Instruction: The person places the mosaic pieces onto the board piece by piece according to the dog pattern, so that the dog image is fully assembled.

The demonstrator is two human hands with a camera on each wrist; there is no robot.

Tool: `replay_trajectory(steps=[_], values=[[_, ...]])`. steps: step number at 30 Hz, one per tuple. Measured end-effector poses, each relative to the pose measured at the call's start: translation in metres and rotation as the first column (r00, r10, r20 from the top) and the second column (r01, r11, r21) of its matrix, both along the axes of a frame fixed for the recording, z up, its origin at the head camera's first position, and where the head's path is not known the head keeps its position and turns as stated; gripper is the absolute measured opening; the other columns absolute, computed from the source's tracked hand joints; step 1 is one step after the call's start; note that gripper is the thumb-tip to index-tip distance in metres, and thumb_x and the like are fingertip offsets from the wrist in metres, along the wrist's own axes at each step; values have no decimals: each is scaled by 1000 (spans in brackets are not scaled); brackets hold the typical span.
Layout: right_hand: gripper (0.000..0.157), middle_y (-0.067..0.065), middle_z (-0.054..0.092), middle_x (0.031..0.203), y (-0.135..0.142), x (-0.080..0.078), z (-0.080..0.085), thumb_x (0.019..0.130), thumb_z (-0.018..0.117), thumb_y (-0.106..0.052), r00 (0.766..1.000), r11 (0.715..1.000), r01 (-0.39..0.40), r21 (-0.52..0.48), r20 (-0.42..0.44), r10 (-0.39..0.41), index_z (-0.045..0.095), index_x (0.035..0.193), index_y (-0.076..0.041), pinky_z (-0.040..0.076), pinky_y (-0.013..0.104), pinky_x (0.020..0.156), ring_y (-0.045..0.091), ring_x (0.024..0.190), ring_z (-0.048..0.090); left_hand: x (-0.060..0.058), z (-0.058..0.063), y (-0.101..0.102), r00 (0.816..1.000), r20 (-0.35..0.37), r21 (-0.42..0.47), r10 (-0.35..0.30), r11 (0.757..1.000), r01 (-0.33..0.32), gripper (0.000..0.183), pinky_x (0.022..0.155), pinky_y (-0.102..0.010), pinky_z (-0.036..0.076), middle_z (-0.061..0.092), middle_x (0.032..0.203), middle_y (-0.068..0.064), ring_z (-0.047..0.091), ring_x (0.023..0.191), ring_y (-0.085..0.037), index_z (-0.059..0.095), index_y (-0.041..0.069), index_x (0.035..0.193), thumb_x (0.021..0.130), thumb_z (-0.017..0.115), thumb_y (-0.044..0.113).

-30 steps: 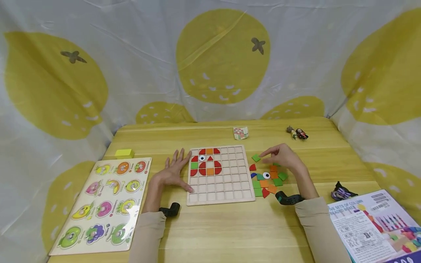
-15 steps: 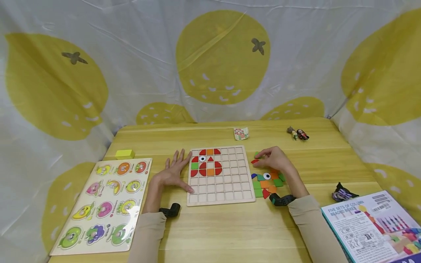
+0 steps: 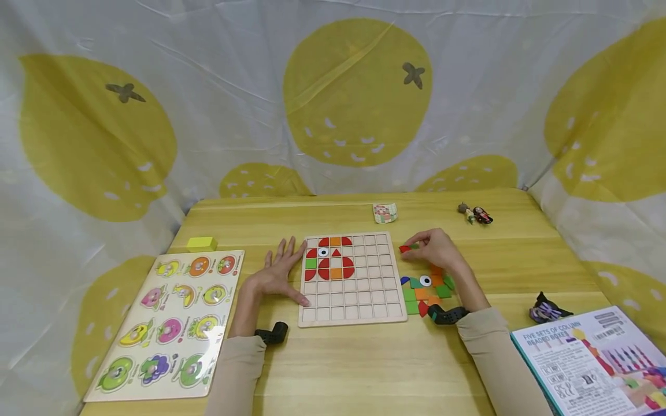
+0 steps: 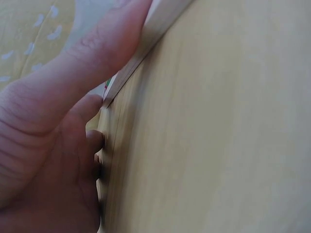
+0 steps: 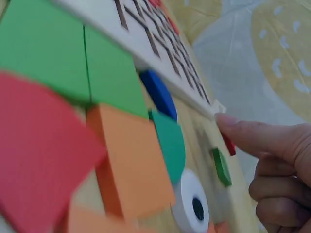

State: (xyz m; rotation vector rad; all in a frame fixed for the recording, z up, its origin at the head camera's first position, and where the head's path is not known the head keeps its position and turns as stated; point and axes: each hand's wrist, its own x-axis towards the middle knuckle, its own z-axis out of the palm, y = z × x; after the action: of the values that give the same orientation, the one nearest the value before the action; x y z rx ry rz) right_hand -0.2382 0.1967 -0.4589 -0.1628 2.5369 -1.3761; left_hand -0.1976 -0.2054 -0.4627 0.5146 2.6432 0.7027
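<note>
The left hand (image 3: 272, 279) spreads its fingers wide, grasping nothing, its thumb resting on the edge of the wooden grid board (image 3: 373, 297), which lies on the worktop (image 3: 354, 370) between the hands. The right hand (image 3: 439, 248) pinches a red tile (image 3: 403, 249) between thumb and forefinger, with a green tile (image 5: 222, 166) near its fingertips and a white eye tile (image 3: 425, 281) nearer its wrist.

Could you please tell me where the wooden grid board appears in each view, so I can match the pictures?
Head: the wooden grid board is near the centre, just right of the left hand.
Left wrist: only its edge shows, slanting at upper centre, partly behind the thumb.
Right wrist: top centre, slanting down rightward.
Shared landmark: the curtain with yellow prints, behind.
</note>
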Motion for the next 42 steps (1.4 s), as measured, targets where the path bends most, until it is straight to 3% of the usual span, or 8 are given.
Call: replay_trajectory(steps=[7,10,15,21,27,36,42], values=[[26,-4,30,52,-52,-1,3,77,82,-22,999,990,-23,-137,45,29,75,98,-8,23,25,50,13,49,25,1,1,0,1000,9,0,6,1000,-6,142,114,-66,-11,-16,161,-18,-19,148,-39,2,19,157,51,90,54],[25,-5,34,49,-76,-3,-1,75,83,-23,999,992,-8,-126,42,14,76,94,-8,24,25,48,13,48,27,0,1,0,1000,6,-3,-1,1000,1,142,114,-67,-11,-16,161,-18,-19,148,-39,1,20,157,52,90,55],[22,-2,46,51,-99,-4,-6,70,87,-23,996,995,88,-54,6,-88,75,82,-10,30,25,48,14,49,36,0,2,2,1000,4,-19,-5,1000,5,141,115,-65,-11,-16,162,-17,-19,149,-38,1,21,157,52,89,56],[23,1,52,56,-102,-3,-5,69,88,-27,991,993,120,18,-64,-119,73,79,-12,35,27,48,16,52,44,0,2,4,1000,7,-24,-3,1000,4,141,116,-64,-11,-16,162,-17,-19,149,-37,1,22,157,52,89,57],[19,-2,45,50,-95,-7,-5,73,85,-20,998,996,60,-61,-29,-62,78,88,-10,28,25,48,14,48,34,0,3,2,1000,10,-12,1,1000,-1,141,115,-64,-12,-16,162,-16,-20,149,-37,2,21,157,52,89,55],[16,-2,42,47,-98,-11,-12,72,85,-17,999,994,46,-96,-13,-47,79,85,-11,24,24,47,12,46,29,-1,1,2,1000,8,1,-5,1000,5,142,114,-66,-12,-16,161,-18,-19,148,-39,1,20,157,52,90,55],[18,-5,46,56,-87,-12,0,79,80,-22,999,999,-51,-13,-17,51,78,95,-13,26,25,51,13,52,29,-1,1,1,1000,2,-4,-3,1000,3,142,114,-66,-12,-16,161,-18,-20,148,-39,1,19,157,52,90,54]])
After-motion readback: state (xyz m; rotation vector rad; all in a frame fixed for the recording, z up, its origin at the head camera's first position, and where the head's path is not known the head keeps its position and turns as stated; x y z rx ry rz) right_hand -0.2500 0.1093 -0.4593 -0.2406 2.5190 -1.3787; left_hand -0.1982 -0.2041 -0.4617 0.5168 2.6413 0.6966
